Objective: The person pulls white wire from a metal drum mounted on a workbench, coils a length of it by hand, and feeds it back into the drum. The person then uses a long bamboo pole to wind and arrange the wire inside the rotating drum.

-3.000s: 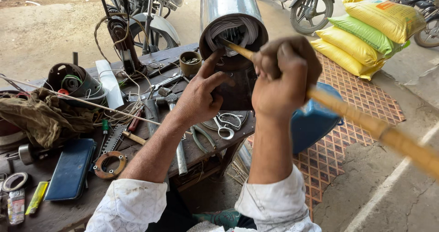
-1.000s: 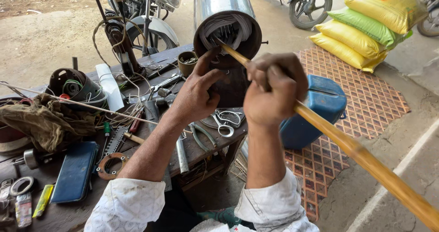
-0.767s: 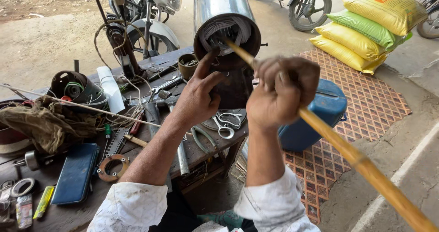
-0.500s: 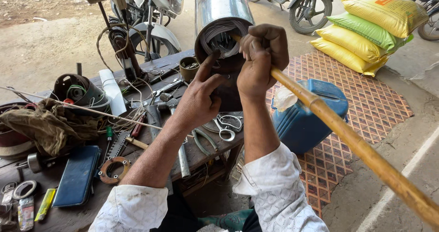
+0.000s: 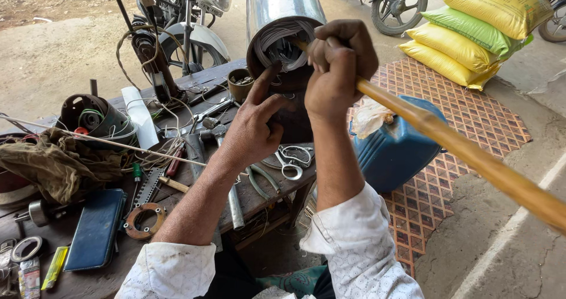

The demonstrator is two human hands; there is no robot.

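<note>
My right hand [image 5: 339, 69] is fisted tight round the long wooden stick [image 5: 471, 154], tip poked into the open end of the metal motor cylinder [image 5: 283, 4], right at the pale wire windings [image 5: 283, 37]. Left hand [image 5: 253, 128] isn't gripping anything, fingers spread, braced vs the cylinder's dark lower rim. Cylinder sits at the far edge of the cluttered workbench [image 5: 242, 196]. Risk imo: stick slips or I lever too hard, it'd scrape the winding insulation or jab my left thumb, which is v. near the tip.
</note>
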